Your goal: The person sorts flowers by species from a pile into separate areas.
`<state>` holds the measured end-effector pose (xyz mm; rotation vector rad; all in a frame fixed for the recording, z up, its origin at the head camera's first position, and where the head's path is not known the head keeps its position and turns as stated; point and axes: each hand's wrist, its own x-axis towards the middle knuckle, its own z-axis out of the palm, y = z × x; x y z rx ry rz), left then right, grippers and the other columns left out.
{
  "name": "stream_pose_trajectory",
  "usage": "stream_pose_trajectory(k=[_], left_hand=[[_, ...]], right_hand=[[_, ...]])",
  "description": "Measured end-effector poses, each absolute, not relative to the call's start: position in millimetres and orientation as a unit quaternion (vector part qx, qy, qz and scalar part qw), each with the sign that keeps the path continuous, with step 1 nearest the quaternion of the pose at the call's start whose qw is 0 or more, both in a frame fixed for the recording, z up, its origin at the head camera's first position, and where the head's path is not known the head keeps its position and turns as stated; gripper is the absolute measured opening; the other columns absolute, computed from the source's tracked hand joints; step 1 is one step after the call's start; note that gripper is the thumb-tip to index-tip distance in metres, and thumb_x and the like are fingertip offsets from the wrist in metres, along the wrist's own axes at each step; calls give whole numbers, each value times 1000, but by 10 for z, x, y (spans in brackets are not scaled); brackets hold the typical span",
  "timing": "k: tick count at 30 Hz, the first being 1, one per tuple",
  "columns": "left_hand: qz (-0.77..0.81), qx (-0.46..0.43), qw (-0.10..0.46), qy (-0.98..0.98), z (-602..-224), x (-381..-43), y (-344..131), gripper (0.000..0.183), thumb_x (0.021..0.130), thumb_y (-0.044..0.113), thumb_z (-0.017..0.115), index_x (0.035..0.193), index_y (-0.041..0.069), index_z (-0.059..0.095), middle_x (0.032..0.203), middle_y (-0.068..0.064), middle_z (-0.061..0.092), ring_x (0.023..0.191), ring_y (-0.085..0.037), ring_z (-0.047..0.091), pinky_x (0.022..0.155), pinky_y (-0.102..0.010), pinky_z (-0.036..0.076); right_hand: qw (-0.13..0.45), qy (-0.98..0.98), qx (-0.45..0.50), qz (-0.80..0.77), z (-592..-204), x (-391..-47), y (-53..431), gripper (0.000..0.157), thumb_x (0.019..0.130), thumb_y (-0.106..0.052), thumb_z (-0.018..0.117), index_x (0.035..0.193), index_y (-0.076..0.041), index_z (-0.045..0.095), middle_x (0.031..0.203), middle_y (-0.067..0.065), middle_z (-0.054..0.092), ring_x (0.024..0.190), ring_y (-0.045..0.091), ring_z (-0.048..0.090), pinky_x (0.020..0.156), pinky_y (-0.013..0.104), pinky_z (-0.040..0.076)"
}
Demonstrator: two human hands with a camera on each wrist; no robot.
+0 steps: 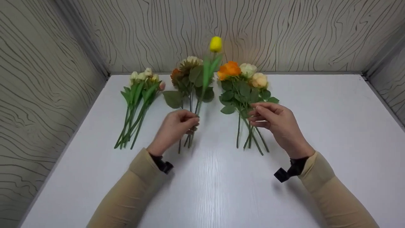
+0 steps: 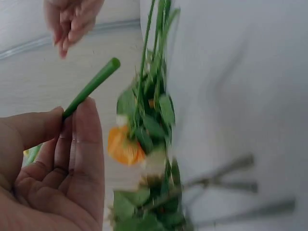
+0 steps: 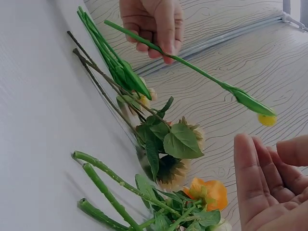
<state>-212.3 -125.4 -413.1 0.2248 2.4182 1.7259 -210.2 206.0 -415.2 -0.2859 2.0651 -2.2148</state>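
My left hand (image 1: 177, 125) pinches the green stem of a yellow tulip (image 1: 215, 44) between thumb and fingers, the bloom pointing up and away. In the left wrist view the cut stem end (image 2: 94, 86) sticks out past the fingertips. The right hand (image 1: 278, 123) holds nothing; its fingers are loosely bent with the thumb apart from them, over the stems of a rose bunch (image 1: 242, 91) with orange, white and peach blooms. Behind my left hand lies a bunch of sunflower-like flowers (image 1: 190, 76) with broad dark leaves.
To the left lies a bunch of pale tulips (image 1: 139, 91), stems toward me. All bunches rest on a white table (image 1: 215, 190), blooms near its back edge. Wood-grain patterned walls (image 1: 246, 28) stand behind and at the sides.
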Motion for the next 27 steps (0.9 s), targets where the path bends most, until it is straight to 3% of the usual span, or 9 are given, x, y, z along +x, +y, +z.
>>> stream_pose_trajectory(k=[7,11,16,27], left_hand=[[517,-30,43,854,-4137,-2215,-2333,29,104,19,62,124,-2,67,112,-22,68,98,-30,70,82,-36,60],[484,-56,32,873,-4191,-2204,-2697,32,106,21,59,125,-4,65,108,-21,67,92,-27,67,82,-41,59],[450,-62,26,890,-4264,-2213,-2871,32,106,22,59,121,-5,67,102,-22,68,84,-24,65,77,-41,56],[423,-74,29,903,-4355,-2254,-2893,33,104,22,62,120,-5,68,103,-18,69,86,-23,65,75,-37,55]], right_hand=[[55,681,-86,-725,-4160,-2111,2071,42,102,-30,67,129,3,64,116,25,65,100,28,70,89,39,59],[61,675,-84,-730,-4181,-2120,2049,42,101,-29,67,128,4,63,113,24,66,98,26,70,87,39,59],[62,674,-85,-731,-4215,-2126,2048,42,102,-28,67,127,4,64,113,24,66,97,25,70,86,39,60],[67,679,-86,-726,-4243,-2144,2055,41,102,-29,67,127,4,64,113,22,66,98,25,69,86,39,60]])
